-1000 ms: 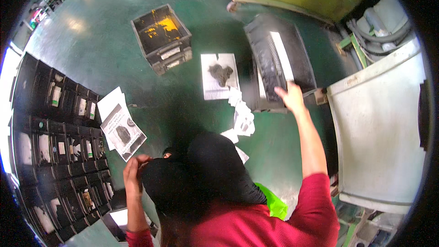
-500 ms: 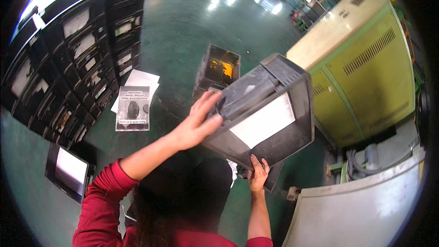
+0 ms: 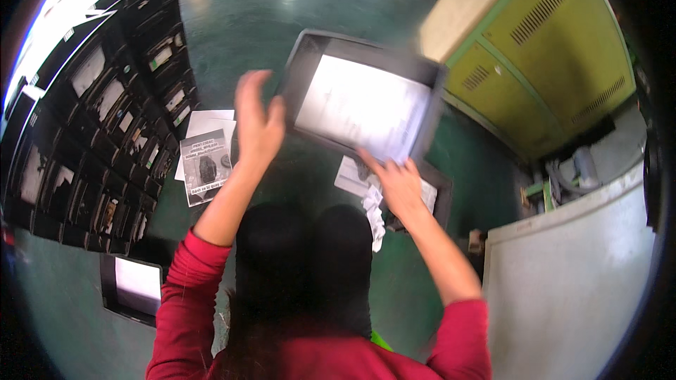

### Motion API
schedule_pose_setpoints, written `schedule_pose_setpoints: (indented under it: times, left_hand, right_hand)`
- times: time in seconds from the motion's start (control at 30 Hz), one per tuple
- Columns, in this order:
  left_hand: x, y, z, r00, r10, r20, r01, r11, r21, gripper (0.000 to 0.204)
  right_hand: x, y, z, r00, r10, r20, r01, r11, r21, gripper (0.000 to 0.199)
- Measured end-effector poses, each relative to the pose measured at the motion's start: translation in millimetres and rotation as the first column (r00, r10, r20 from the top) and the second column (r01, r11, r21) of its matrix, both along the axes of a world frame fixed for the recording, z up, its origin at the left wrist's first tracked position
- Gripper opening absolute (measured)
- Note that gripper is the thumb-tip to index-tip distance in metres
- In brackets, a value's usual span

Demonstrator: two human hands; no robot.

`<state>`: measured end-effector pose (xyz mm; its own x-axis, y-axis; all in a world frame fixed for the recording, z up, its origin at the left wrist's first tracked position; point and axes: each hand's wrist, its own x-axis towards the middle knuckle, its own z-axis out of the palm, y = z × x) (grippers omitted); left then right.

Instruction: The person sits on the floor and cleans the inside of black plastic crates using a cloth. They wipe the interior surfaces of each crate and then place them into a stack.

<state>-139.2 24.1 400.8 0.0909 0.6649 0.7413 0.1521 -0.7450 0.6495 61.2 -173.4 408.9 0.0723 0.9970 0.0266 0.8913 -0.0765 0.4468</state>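
Observation:
A dark grey plastic crate (image 3: pixel 373 49) is in front of me, its open top turned towards me. A white sheet (image 3: pixel 362 105) covers much of its floor. My right hand (image 3: pixel 398 183) grips the crate's near rim, with the fingers over the edge. Beside the crate's left wall is my left hand (image 3: pixel 259 127), open, thumb and fingers apart; it looks free of the crate but is blurred. Below the crate, another dark crate (image 3: pixel 442 204) is partly hidden by my right hand. Crumpled white paper or cloth (image 3: pixel 373 214) and a pale sheet (image 3: pixel 350 176) lie next to it.
Tall stacks of black crates (image 3: pixel 105 127) stand at the left. A printed sheet (image 3: pixel 205 165) picturing a dark round part lies on the green floor, over white paper. A crate with a white lining (image 3: pixel 109 278) sits lower left. A green machine cabinet (image 3: pixel 549 63) and pale panel (image 3: pixel 570 260) flank the right.
The crate has turned from lying tilted on its side to showing its open inside, and has shifted left. My left hand has come away from its side. The yellow-stained crate behind is now hidden.

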Motion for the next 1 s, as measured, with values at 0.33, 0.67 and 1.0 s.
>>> schedule_pose_setpoints:
  times: [0.33, 0.67, 1.0]
  left_hand:
    - [114, -14, -20, 0.581, -0.813, 0.028, 0.524, 0.348, -0.777, 0.066]
    - [46, 42, -124, 0.135, -0.755, -0.641, 0.641, 0.561, -0.525, 0.053]
    - [-28, 64, -289, -0.305, -0.533, -0.789, 0.546, 0.581, -0.604, 0.044]
  right_hand:
    - [-121, 119, -99, 0.985, 0.087, -0.148, -0.085, 0.996, 0.02, 0.049]
    - [-30, 53, -22, -0.022, 0.142, -0.99, -0.518, 0.845, 0.133, 0.051]
    - [126, 85, -290, 0.101, -0.232, -0.968, 0.417, 0.893, -0.17, 0.051]
